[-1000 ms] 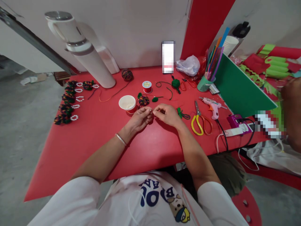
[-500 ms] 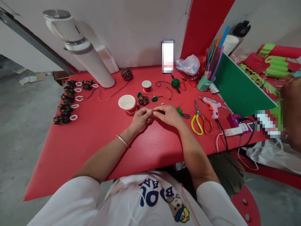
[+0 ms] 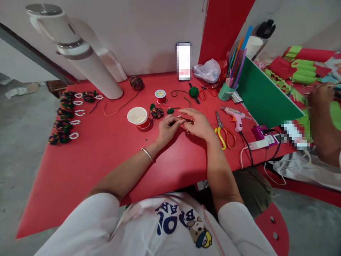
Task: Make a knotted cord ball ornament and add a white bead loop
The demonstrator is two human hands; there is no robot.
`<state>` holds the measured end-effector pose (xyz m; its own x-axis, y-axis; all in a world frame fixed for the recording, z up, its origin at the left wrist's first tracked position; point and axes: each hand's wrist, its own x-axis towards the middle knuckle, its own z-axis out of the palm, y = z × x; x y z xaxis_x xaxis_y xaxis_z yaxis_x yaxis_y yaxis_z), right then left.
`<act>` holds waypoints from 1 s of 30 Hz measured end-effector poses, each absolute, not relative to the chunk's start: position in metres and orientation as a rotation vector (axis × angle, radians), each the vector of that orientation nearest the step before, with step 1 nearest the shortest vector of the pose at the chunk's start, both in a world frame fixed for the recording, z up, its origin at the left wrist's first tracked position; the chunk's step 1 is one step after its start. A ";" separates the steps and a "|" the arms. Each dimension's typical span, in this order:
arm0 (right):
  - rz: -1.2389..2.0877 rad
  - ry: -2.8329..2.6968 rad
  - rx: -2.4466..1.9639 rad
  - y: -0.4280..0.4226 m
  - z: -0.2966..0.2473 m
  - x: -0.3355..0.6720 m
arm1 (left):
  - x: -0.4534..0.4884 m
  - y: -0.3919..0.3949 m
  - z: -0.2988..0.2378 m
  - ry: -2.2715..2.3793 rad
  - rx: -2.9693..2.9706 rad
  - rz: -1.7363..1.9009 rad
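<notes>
Over the red table, my left hand (image 3: 169, 128) pinches a small string of white beads (image 3: 180, 117) between thumb and fingertips. My right hand (image 3: 199, 124) meets it from the other side, thumb on the beads and upper fingers stretched out above them. A few beads show below the right thumb; fingers hide part of the string. Just beyond lie a multicoloured yarn flower (image 3: 157, 113) with green leaves and a small green yarn piece (image 3: 170, 111). Left of my hands stands a white cup (image 3: 137, 114) with beads inside. A red thread spool (image 3: 161, 96) stands behind.
Yarn flowers with bead loops (image 3: 61, 125) line the left side. A tall white flask (image 3: 90, 67) leans at the back. To the right lie scissors (image 3: 220, 128), a pink glue gun (image 3: 236, 116), a power adapter (image 3: 263, 137) with cables, and a green board (image 3: 269, 94). A co-worker's hand (image 3: 321, 97) is far right.
My hands have moved slightly right relative to the table, and the right fingers have lifted and spread. Beads now show between and below them. The view has shifted a little.
</notes>
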<state>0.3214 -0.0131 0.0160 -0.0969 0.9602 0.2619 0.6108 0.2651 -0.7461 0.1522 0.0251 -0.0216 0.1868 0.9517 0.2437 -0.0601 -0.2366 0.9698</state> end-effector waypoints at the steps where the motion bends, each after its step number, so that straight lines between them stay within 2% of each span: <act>1: 0.727 -1.784 -1.355 -0.012 0.014 0.317 | 0.154 0.026 -0.022 0.902 1.436 1.253; 6: 1.110 -1.523 -1.415 -0.010 0.008 0.313 | 0.157 0.028 -0.027 0.938 1.323 1.276; 8: 1.067 -1.516 -1.478 -0.010 0.009 0.318 | 0.156 0.026 -0.027 0.931 1.279 1.260; 10: 0.873 -1.572 -1.523 -0.010 0.012 0.324 | 0.156 0.021 -0.027 0.915 1.312 1.210; 14: 0.601 -1.587 -1.629 -0.011 0.017 0.332 | 0.152 0.010 -0.026 0.869 1.684 0.958; 17: 0.597 -1.597 -1.688 -0.012 0.019 0.334 | 0.150 0.007 -0.028 0.842 1.819 0.819; 23: 0.644 -1.642 -1.711 -0.015 0.022 0.333 | 0.152 0.009 -0.031 0.843 1.797 0.764; 30: 0.817 -1.629 -1.544 -0.022 0.025 0.335 | 0.149 0.027 -0.038 0.817 1.206 0.987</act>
